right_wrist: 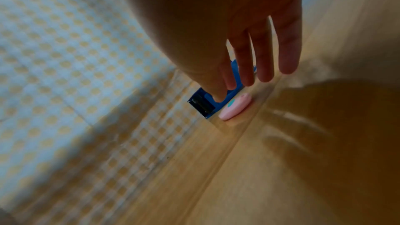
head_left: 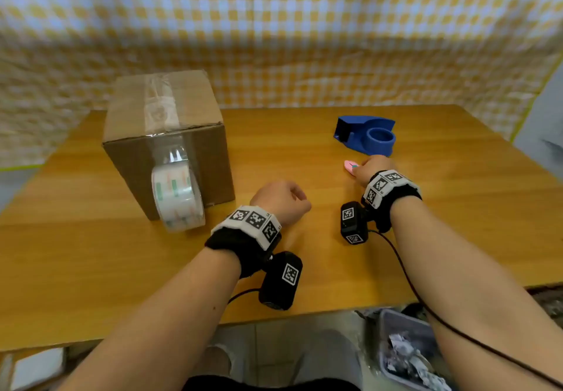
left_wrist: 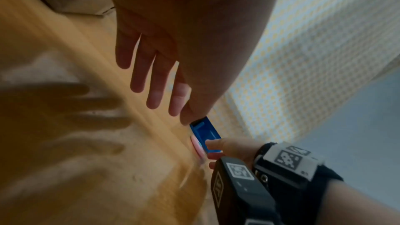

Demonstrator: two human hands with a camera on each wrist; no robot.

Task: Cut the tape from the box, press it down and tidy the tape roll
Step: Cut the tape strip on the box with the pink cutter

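Observation:
A cardboard box point(head_left: 170, 147) stands at the table's left, with clear tape point(head_left: 160, 106) running over its top. The printed tape roll point(head_left: 177, 200) hangs from that strip down the box's front face, its lower edge at the table. A small pink cutter point(head_left: 350, 166) point(right_wrist: 236, 106) lies near the blue tape dispenser point(head_left: 365, 134) point(right_wrist: 201, 105). My right hand point(head_left: 362, 171) point(right_wrist: 242, 85) reaches over the cutter with fingers extended; whether they touch it I cannot tell. Just right of the box, my left hand point(head_left: 283, 200) point(left_wrist: 164, 102) hovers over the table, fingers relaxed and holding nothing.
The wooden table point(head_left: 304, 269) has bare room in front and to the right. A checked cloth point(head_left: 304, 40) hangs behind it. Below the near edge at the right sits a grey bin point(head_left: 405, 351) with paper scraps.

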